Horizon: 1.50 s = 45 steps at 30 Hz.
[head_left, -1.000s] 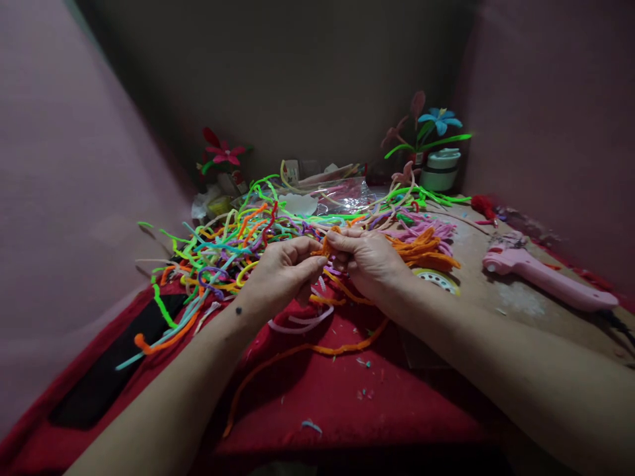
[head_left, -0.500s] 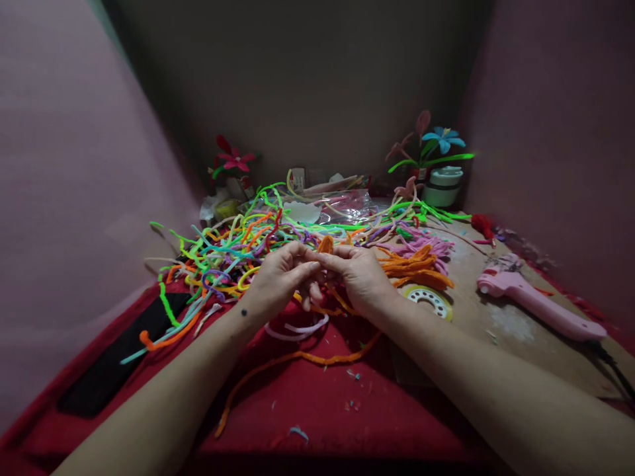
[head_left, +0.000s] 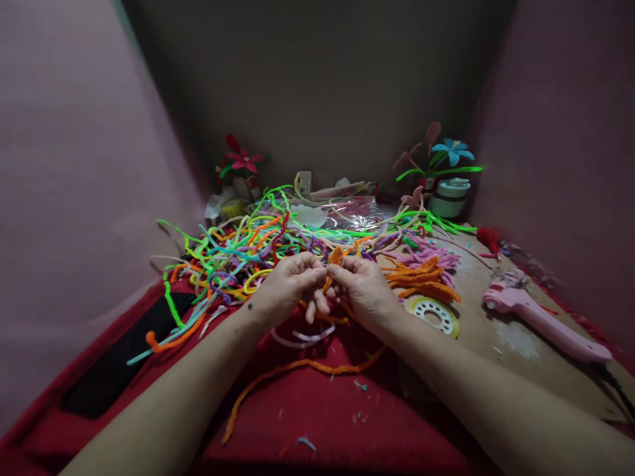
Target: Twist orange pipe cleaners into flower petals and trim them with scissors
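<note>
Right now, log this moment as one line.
Left hand: fingertips at orange piece, grip unclear | Right hand: pinching orange piece | Beyond and left: multicoloured fuzzy stems | Right: orange bundle, tape roll, pink glue gun

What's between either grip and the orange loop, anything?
Nothing visible: the right grip pinches the orange loop directly, and the left grip sits close beside it; whether the left touches it, I can't tell. The pile lies beyond, not between.
</note>
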Available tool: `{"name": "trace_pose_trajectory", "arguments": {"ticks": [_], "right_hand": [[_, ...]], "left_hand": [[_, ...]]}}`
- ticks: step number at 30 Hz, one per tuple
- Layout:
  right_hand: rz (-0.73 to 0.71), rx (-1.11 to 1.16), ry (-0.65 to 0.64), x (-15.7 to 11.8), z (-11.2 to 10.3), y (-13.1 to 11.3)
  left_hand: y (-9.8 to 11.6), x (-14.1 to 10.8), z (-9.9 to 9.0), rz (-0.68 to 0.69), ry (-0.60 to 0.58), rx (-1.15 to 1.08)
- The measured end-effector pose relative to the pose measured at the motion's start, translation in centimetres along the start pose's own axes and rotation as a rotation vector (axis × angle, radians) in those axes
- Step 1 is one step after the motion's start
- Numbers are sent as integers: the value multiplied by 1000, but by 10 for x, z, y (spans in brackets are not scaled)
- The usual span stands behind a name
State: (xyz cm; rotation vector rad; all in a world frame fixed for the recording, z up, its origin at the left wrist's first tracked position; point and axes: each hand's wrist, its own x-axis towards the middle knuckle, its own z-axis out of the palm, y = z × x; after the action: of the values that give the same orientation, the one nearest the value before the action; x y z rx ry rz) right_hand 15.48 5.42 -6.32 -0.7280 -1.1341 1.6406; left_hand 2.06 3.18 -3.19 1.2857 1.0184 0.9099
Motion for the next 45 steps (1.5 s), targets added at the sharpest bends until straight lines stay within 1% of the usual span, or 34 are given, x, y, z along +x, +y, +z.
{"name": "trace_pose_trajectory", "arguments": {"ticks": [1,3,5,6,10,12,13,15,18,19,20,23,24,25,26,27,28,30,31,32,33,34,36,38,39,40,41,44,45], "right_hand": [[-16,-28,2,-1,0,-2],[-37,-82,-4,-2,1,-7],[-29,-107,-42,-4,1,-9],[-14,-107,-79,-4,1,-9],[99,-54,-230,-5,-3,-3],[162,-12,-262,-5,-5,-1],[183,4,-269,-5,-6,0],[212,16,-273,-5,-7,0],[247,-11,-268,-6,-7,0],[249,-24,-263,-6,-7,0],[242,-37,-256,-6,-7,0],[204,-74,-223,-6,-6,1],[194,-80,-216,-7,-6,1],[190,-86,-213,-7,-5,1],[189,-90,-213,-8,-5,1],[192,-90,-217,-9,-4,1],[196,-87,-220,-9,-4,1],[194,-82,-219,-9,-5,1],[182,-84,-213,-8,-5,1],[168,-90,-208,-8,-6,1],[154,-99,-206,-7,-7,1],[142,-106,-207,-6,-8,1],[135,-105,-214,-4,-8,1],[145,-89,-219,-3,-7,-1],[151,-82,-210,-3,-6,-2],[159,-81,-194,-4,-5,-4],[166,-83,-175,-4,-4,-5],[180,-99,-122,-5,-2,-9],[181,-110,-122,-5,-2,-10]], "left_hand": [[4,-1,-2,-15,24,29],[11,-1,-6,-18,113,117],[16,1,-11,-3,168,159],[17,2,-14,-3,156,134],[13,6,-22,-64,-12,-57],[12,6,-23,-88,-69,-89],[12,5,-23,-88,-79,-87],[13,3,-21,-68,-45,-49],[15,0,-16,-34,65,113],[15,-1,-13,-2,108,193],[15,-2,-11,60,159,289],[12,-6,-2,358,340,642],[10,-7,0,433,381,732],[10,-7,1,463,397,777],[9,-8,0,441,385,764],[10,-7,-1,368,345,694],[10,-6,-3,267,280,588],[12,-4,-8,71,110,355],[13,-3,-10,28,50,292],[13,-1,-11,13,30,267],[12,-1,-11,24,39,283],[11,0,-10,62,84,337],[8,0,-5,198,223,534],[5,0,2,381,347,742],[4,0,4,447,387,800],[3,1,6,466,398,802],[2,2,7,437,388,744],[2,5,4,212,306,425],[2,6,3,169,292,370]]}}
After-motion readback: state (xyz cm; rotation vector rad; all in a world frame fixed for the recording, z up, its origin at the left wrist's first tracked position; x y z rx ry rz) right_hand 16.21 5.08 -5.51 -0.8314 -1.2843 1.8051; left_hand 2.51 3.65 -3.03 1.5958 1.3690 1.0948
